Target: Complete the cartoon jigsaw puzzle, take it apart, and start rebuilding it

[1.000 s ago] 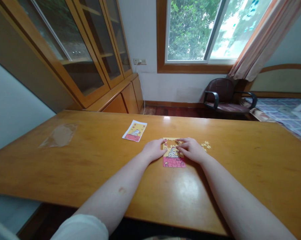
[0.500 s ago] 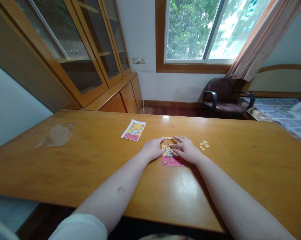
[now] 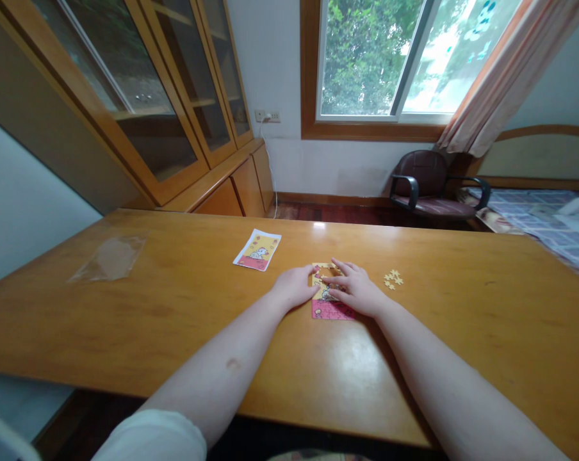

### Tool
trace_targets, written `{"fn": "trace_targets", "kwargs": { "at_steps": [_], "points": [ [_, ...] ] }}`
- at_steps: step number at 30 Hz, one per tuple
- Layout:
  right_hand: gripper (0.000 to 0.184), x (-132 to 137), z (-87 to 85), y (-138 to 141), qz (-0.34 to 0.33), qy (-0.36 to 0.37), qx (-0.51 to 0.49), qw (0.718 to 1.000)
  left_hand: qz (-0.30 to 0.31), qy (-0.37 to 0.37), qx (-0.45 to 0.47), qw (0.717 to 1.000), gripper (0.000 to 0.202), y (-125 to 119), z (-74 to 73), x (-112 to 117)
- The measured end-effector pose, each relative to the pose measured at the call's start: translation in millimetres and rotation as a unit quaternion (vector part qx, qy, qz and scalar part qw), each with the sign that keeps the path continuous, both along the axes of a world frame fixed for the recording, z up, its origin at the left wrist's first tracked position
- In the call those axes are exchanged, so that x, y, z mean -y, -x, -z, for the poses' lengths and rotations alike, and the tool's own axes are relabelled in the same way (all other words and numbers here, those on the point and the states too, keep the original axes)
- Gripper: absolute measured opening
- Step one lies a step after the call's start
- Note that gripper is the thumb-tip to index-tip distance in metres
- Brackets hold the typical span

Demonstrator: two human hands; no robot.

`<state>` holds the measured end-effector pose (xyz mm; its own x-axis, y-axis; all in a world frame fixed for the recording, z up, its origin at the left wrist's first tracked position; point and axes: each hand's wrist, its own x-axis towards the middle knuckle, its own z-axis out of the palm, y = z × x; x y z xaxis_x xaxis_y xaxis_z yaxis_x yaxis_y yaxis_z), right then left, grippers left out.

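A jigsaw puzzle (image 3: 332, 311) lies on the table between my hands, pink along its near part and yellow above, with a gap showing bare wood in its upper middle. My left hand (image 3: 294, 286) rests against the puzzle's left edge, fingers stretched out and thumb apart. Over the right side of the puzzle is my right hand (image 3: 357, 287), its fingers spread across the pieces. Whether a small piece sits under those fingertips is hidden. Several loose puzzle pieces (image 3: 392, 279) lie to the right of my right hand.
A picture card (image 3: 257, 250) with the yellow and pink design lies left of the puzzle. Farther left is a clear plastic bag (image 3: 111, 259). The wooden table (image 3: 184, 307) reaches toward a glass-door cabinet (image 3: 174, 96). Beyond it stands an office chair (image 3: 421, 182).
The fingers of my right hand have shifted very slightly to the left over the puzzle. My left hand stays in place.
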<state>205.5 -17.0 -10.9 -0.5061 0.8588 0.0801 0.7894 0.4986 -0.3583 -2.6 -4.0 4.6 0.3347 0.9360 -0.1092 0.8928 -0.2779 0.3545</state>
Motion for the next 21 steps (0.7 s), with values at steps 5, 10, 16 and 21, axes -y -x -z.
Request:
{"fn": "trace_targets", "kwargs": {
  "at_steps": [5, 10, 16, 21],
  "points": [
    [0.043, 1.4, -1.6, 0.9, -0.004, 0.0, -0.005, 1.0, -0.002, 0.001, 0.005, 1.0, 0.046, -0.1, -1.7, 1.1],
    [0.042, 1.3, -1.3, 0.5, -0.005, -0.006, -0.015, 1.0, -0.002, 0.003, 0.003, 1.0, 0.046, 0.5, -1.7, 1.1],
    [0.042, 1.4, -0.5, 1.0, -0.001, -0.002, -0.011, 1.0, 0.003, -0.001, 0.007, 1.0, 0.046, 0.9, 0.4, 0.2],
    [0.041, 2.7, -2.9, 2.7, 0.004, -0.001, -0.01, 1.0, 0.003, 0.0, 0.005, 1.0, 0.046, 0.5, 0.3, 0.2]
  ]
}}
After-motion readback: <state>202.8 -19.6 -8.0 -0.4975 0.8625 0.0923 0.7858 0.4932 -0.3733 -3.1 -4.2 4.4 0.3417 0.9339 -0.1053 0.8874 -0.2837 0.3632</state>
